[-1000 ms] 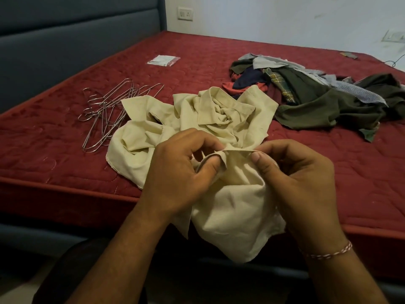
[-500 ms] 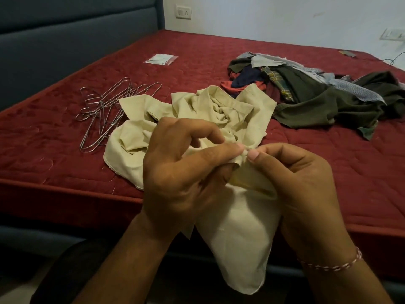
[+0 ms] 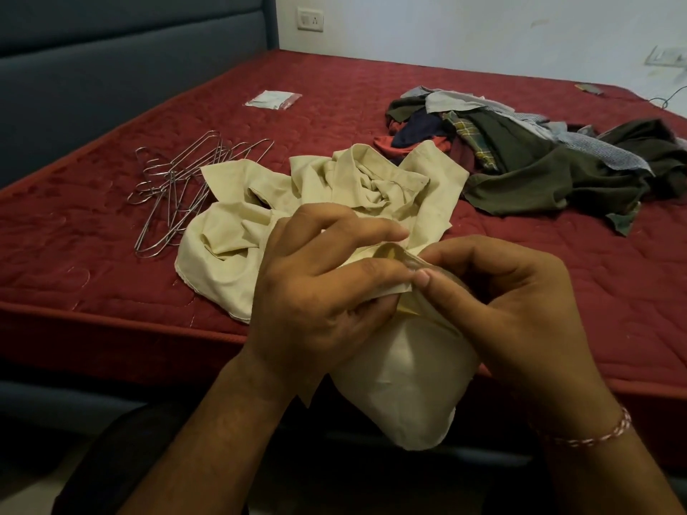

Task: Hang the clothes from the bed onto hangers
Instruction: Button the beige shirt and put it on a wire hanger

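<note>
Cream shirt half on the bed, both my hands' fingers pinching its edge. Nothing hung yet; hangers untouched, clothes pile waiting.

On the bed: a shirt at the near edge, crumpled, one part hanging over the edge toward the floor. Just left of the shirt, a bundle of wire hangers, partly tucked under its left side. Behind the hangers, farther toward the wall, a small packet. Right of and behind the shirt, touching its far corner, a pile of clothes spreading toward the right edge. In front of the shirt, above the bed's near edge, left hand and right hand side by side, both pinching the hanging part between them. Headboard along the left side of the bed, wall socket behind.
</note>
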